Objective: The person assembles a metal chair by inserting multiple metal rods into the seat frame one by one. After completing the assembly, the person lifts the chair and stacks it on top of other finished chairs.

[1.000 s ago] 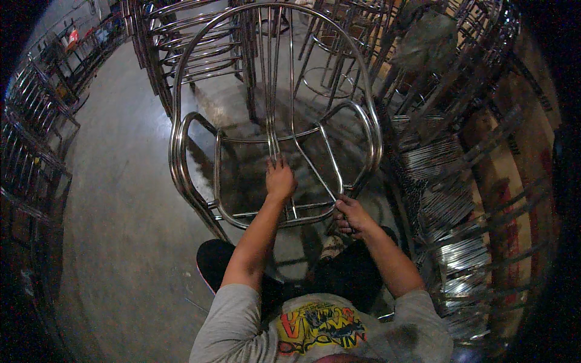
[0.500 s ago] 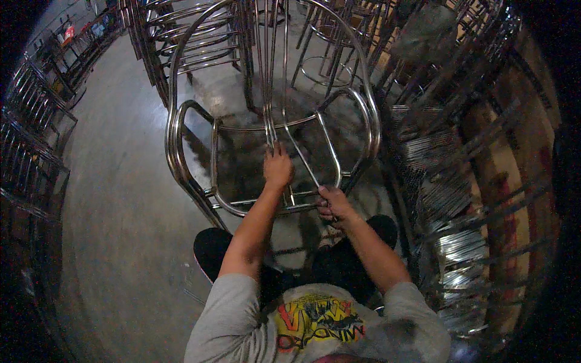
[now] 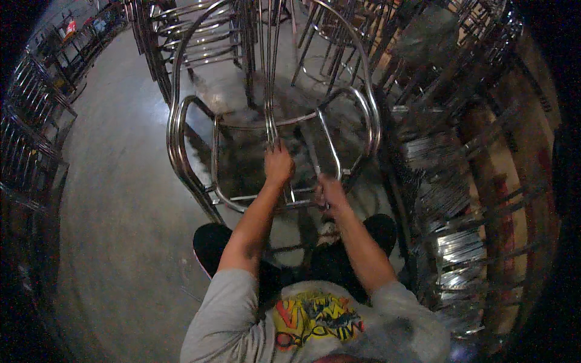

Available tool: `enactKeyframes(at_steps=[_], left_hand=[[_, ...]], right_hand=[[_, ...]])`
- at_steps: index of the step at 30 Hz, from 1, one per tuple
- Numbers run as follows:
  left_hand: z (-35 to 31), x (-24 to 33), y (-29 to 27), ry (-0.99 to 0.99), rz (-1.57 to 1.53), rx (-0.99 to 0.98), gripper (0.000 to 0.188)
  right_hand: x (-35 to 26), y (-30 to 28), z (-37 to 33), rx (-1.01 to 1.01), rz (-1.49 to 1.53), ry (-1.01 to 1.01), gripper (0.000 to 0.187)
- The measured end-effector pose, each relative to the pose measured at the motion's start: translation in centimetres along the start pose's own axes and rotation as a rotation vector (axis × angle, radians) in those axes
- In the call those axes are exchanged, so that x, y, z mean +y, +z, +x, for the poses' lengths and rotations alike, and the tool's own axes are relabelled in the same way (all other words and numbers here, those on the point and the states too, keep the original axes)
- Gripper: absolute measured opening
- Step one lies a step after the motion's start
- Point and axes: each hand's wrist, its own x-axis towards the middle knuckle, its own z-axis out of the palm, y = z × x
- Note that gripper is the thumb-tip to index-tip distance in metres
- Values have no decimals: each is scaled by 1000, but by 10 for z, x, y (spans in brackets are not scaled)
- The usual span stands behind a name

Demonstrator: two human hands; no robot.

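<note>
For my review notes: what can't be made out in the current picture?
All in the head view:
Right hand: its fingers and exact grip are blurred.
Left hand: palm hidden by the back of the hand.
Curved metal frame: top cut off by the upper edge.
Thin rods: upper ends, same edge.

A smooth grey floor point(image 3: 115, 199) is brightened by a pale gleam near a tall stack of metal frames point(image 3: 148, 45). More tubular frames point(image 3: 30, 81) are ranged along the left. At the right, shiny metal strips point(image 3: 459, 249) are piled beside brown panels point(image 3: 509, 218). The outer edges are sunk in darkness.
</note>
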Motion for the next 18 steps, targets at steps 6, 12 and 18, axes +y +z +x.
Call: enactKeyframes(at_steps=[6, 12, 18], left_hand=[[3, 2, -5, -102, -102, -68, 69], [8, -3, -11, -358, -293, -115, 58], [13, -15, -17, -543, -442, -256, 53]], right_hand=[[5, -24, 21, -69, -1, 80, 18], [26, -30, 43, 13, -531, -180, 24], [10, 17, 51, 13, -1268, -286, 44]])
